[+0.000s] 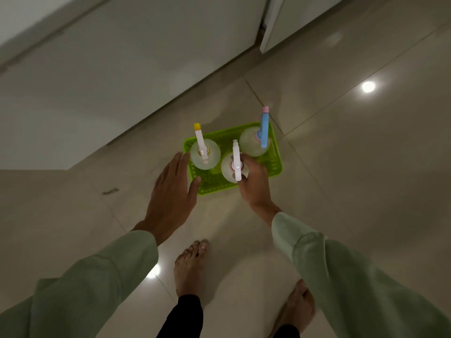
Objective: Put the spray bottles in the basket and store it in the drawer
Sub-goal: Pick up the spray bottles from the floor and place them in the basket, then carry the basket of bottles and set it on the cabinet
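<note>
A lime green basket (275, 164) sits on the tiled floor, seen from above. Three clear spray bottles stand in it. One with a white trigger and yellow nozzle (204, 152) is at the left. One with a blue trigger and pink nozzle (253, 140) is at the back right. The third, with an all-white trigger (236, 164), is at the front middle, and my right hand (255, 184) is closed around its neck. My left hand (173, 196) is spread open at the basket's left edge, thumb over the front rim, holding nothing.
White cabinet fronts (122, 76) run along the floor behind the basket, with a gap between two panels at the upper right (263, 28). My bare feet (190, 267) stand just below the basket. Glossy floor tiles spread to the right.
</note>
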A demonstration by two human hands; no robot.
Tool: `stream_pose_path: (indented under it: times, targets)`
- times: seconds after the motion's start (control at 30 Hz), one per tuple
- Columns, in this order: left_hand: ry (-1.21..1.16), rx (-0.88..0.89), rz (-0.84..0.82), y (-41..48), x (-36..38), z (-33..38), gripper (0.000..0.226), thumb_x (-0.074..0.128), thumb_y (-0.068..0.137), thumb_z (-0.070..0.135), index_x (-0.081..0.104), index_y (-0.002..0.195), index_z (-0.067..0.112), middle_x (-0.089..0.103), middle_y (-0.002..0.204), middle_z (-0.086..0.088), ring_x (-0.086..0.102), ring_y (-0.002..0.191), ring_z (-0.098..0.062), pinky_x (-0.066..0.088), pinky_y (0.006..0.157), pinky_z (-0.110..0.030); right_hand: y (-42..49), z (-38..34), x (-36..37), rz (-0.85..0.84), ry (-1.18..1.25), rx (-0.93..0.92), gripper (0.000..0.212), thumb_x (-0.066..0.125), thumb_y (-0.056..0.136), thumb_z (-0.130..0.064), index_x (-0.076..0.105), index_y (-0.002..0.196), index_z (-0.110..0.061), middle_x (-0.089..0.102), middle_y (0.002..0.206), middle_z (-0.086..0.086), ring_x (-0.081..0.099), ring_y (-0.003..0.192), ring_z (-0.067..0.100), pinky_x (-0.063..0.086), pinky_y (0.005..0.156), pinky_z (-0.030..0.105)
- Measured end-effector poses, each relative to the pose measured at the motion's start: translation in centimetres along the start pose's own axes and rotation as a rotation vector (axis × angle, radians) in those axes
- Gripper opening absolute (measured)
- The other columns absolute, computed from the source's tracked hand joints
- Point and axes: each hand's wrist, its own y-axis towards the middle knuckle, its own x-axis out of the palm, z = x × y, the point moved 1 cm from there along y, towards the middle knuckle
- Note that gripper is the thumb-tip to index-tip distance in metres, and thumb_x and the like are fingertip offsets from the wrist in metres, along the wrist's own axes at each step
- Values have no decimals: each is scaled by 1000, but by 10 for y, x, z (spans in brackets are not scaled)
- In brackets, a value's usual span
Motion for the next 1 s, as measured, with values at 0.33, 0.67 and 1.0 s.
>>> stream_pose_path:
  times: [0.33,0.67,1.0]
  targets:
    - [-37,-23,-15,11,15,-9,62,43,101,37,23,154,12,28,162,-11,28,149,-27,28,120,-43,8,20,2,-28,1,62,37,65,77,12,66,110,-6,68,88,2,66,84,23,48,70,20]
    - [-112,-102,69,17,16,6,67,52,97,26,22,154,8,30,160,-14,31,146,-31,31,117,-45,-13,47,-57,253,-47,218,55,65,84,-3,53,136,-13,57,131,6,53,123,27,48,101,39]
    - [-641,-601,61,66,76,-13,85,61,91,21,9,158,31,36,157,-12,40,141,-33,38,112,-44,51,95,-37,8,353,508,74,68,91,-15,33,154,-28,61,130,-4,62,107,4,49,84,21]
